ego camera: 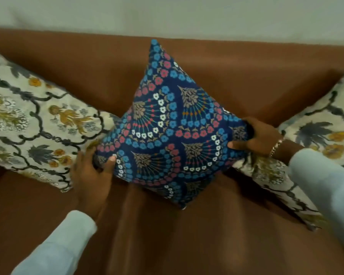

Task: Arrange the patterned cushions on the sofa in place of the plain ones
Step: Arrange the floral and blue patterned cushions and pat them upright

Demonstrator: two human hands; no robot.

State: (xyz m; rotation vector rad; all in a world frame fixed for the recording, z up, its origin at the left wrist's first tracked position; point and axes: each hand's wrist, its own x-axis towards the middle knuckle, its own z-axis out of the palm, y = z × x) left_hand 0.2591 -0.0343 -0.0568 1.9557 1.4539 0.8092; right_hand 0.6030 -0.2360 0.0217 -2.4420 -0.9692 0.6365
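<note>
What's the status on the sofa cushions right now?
Both hands, left and right, grip blue cushion corners. Cream cushions flank it. Nothing blocking.

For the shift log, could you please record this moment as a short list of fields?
surface: brown sofa
centre: blue patterned cushion, stood on one corner against the backrest
left hand: grips the blue cushion's left corner
right hand: grips its right corner
left side: cream floral cushion
right side: second cream floral cushion
plain cushions: none in view
</note>
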